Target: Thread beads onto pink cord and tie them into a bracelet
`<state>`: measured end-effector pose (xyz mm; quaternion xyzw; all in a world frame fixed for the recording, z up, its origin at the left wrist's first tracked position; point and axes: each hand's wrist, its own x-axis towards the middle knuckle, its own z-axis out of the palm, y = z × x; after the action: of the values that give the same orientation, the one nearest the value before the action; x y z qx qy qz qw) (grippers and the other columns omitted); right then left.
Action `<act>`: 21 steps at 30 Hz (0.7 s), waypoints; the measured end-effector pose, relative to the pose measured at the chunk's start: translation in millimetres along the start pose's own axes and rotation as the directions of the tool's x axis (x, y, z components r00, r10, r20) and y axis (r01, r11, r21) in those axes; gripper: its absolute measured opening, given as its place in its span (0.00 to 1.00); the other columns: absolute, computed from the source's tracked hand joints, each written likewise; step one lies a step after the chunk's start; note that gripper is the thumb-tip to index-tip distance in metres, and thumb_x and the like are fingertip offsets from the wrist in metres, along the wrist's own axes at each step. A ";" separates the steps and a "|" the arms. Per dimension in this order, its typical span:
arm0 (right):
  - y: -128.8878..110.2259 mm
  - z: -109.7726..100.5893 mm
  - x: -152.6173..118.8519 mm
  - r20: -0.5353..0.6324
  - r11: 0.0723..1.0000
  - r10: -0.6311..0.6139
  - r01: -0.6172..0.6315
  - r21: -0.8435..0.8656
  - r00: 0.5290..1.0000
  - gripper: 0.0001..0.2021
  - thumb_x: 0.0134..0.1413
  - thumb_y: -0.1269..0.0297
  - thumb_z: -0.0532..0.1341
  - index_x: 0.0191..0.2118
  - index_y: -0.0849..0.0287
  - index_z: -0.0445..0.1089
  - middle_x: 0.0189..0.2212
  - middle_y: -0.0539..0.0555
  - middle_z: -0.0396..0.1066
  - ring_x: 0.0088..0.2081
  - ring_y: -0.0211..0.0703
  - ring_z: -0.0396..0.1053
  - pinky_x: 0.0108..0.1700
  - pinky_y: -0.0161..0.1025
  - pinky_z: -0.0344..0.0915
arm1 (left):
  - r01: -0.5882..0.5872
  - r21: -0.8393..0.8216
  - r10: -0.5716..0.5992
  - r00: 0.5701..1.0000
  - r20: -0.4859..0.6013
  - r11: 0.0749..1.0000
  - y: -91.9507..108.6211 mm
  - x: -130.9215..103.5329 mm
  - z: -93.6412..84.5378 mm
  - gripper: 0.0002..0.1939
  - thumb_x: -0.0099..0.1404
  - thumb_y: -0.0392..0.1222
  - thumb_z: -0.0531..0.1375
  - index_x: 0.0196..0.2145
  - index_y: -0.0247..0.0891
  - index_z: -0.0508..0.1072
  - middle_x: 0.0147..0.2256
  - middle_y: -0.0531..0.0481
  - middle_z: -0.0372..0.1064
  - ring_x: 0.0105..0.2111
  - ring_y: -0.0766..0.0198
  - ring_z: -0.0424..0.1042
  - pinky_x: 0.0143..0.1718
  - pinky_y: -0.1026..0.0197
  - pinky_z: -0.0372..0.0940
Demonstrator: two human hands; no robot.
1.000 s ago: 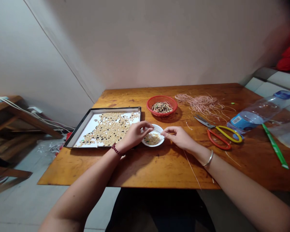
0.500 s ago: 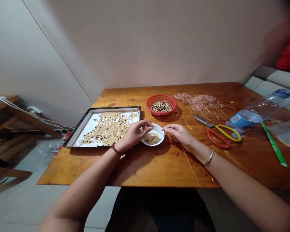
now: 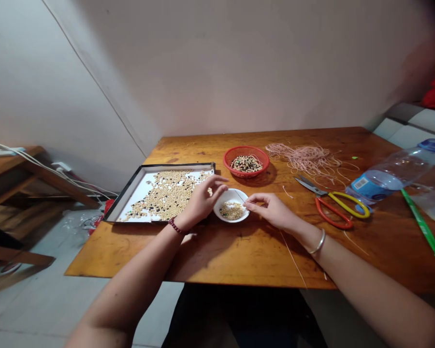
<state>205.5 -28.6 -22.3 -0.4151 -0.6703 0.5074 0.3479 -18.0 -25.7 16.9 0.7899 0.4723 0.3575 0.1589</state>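
Note:
A small white bowl point(image 3: 232, 220) with tan beads point(image 3: 231, 210) stands between my hands. My left hand point(image 3: 205, 197) is at the bowl's left rim, fingers apart and nothing visible between them. At the right rim, my right hand point(image 3: 268, 208) pinches a thin needle point(image 3: 241, 195) that slants over the bowl. A pale thread point(image 3: 293, 258) runs from below my right hand to the table's front edge. To the left lies a black-edged tray point(image 3: 128, 192) with many tan and some black beads.
Behind the bowl is a red basket point(image 3: 246, 172) of strung beads. Pink cord point(image 3: 310, 158) lies at the back of the wooden table point(image 3: 217, 261). Scissors point(image 3: 333, 203), a plastic bottle point(image 3: 391, 174) and a green strip point(image 3: 423, 224) are at the right.
The fingers of my left hand have spread and come away from the needle. My right hand still pinches it, its tip now pointing up more. The whole view has shifted slightly.

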 end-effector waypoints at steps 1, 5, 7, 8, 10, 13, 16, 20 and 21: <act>0.2 -0.4 0.5 -0.004 1.000 -0.006 0.006 0.006 1.000 0.16 0.49 0.52 0.63 0.32 0.62 0.73 0.31 0.56 0.75 0.32 0.42 0.70 0.36 0.38 0.65 | 0.030 0.126 -0.024 0.998 -0.053 0.992 -4.3 0.2 -6.3 0.10 0.68 0.43 0.53 0.44 0.40 0.71 0.38 0.48 0.73 0.34 0.64 0.69 0.35 0.63 0.64; 0.4 -2.1 2.2 -0.005 0.998 -0.025 0.025 0.057 1.000 0.15 0.49 0.52 0.63 0.32 0.61 0.72 0.29 0.55 0.75 0.33 0.42 0.71 0.39 0.39 0.65 | 0.252 0.617 -0.195 0.968 -0.159 0.745 -28.9 -1.9 -34.6 0.08 0.65 0.40 0.54 0.37 0.40 0.74 0.37 0.45 0.74 0.40 0.54 0.69 0.35 0.57 0.63; -0.6 -2.7 2.3 -0.002 0.996 -0.028 0.029 0.081 1.000 0.14 0.49 0.52 0.63 0.32 0.61 0.72 0.29 0.55 0.75 0.33 0.42 0.71 0.41 0.40 0.65 | 0.278 0.707 -0.315 0.946 -0.082 0.650 -39.7 -3.3 -43.6 0.08 0.63 0.39 0.55 0.33 0.41 0.75 0.33 0.45 0.75 0.37 0.53 0.70 0.33 0.57 0.63; -1.3 -2.9 2.2 -0.004 0.996 -0.027 0.027 0.086 1.000 0.15 0.49 0.52 0.63 0.31 0.61 0.72 0.29 0.55 0.75 0.33 0.42 0.70 0.41 0.40 0.65 | 0.278 0.727 -0.364 0.931 -0.042 0.628 -43.6 -3.8 -45.9 0.08 0.61 0.38 0.56 0.32 0.42 0.76 0.33 0.45 0.75 0.36 0.53 0.71 0.33 0.57 0.63; -2.9 -3.4 1.8 -0.014 0.996 -0.015 0.016 0.084 1.000 0.15 0.47 0.51 0.63 0.30 0.61 0.73 0.30 0.55 0.75 0.34 0.42 0.70 0.42 0.40 0.64 | 0.268 0.739 -0.412 0.911 0.014 0.618 -48.4 -3.8 -46.7 0.08 0.60 0.38 0.57 0.33 0.43 0.77 0.33 0.46 0.75 0.34 0.54 0.71 0.32 0.58 0.63; -4.0 -4.3 1.1 -0.019 0.996 0.015 -0.013 0.088 1.000 0.16 0.45 0.51 0.64 0.29 0.61 0.74 0.30 0.55 0.75 0.34 0.43 0.69 0.42 0.41 0.63 | 0.233 0.735 -0.401 0.914 0.059 0.637 -50.8 -2.8 -44.0 0.09 0.58 0.38 0.57 0.33 0.43 0.78 0.33 0.46 0.75 0.34 0.56 0.72 0.32 0.60 0.63; -3.4 -4.9 0.9 -0.023 0.993 0.017 -0.015 0.117 1.000 0.16 0.44 0.51 0.65 0.29 0.61 0.74 0.29 0.54 0.74 0.34 0.42 0.68 0.42 0.41 0.63 | 0.213 0.730 -0.380 0.922 0.069 0.649 -52.4 -2.7 -43.8 0.09 0.58 0.37 0.57 0.32 0.43 0.78 0.32 0.45 0.75 0.32 0.56 0.72 0.30 0.60 0.62; -3.7 -4.5 1.2 -0.018 0.991 0.017 -0.015 0.132 1.000 0.16 0.44 0.50 0.66 0.30 0.61 0.74 0.28 0.53 0.73 0.33 0.41 0.68 0.42 0.41 0.62 | 0.169 0.697 -0.345 0.931 0.119 0.697 -53.7 -4.5 -48.8 0.06 0.57 0.40 0.60 0.30 0.43 0.78 0.30 0.45 0.75 0.31 0.57 0.71 0.30 0.60 0.62; -4.3 -4.3 1.2 -0.013 0.990 0.021 -0.019 0.137 1.000 0.16 0.44 0.50 0.66 0.30 0.61 0.74 0.27 0.53 0.73 0.33 0.41 0.68 0.42 0.41 0.62 | 0.161 0.690 -0.342 0.930 0.133 0.706 -53.2 -5.0 -50.1 0.06 0.57 0.41 0.60 0.30 0.43 0.78 0.30 0.46 0.75 0.30 0.57 0.71 0.30 0.60 0.62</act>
<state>208.0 -26.4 -17.0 -0.4005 -0.6273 0.5527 0.3751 -88.9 -7.6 18.3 0.7598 0.6485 0.0364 -0.0287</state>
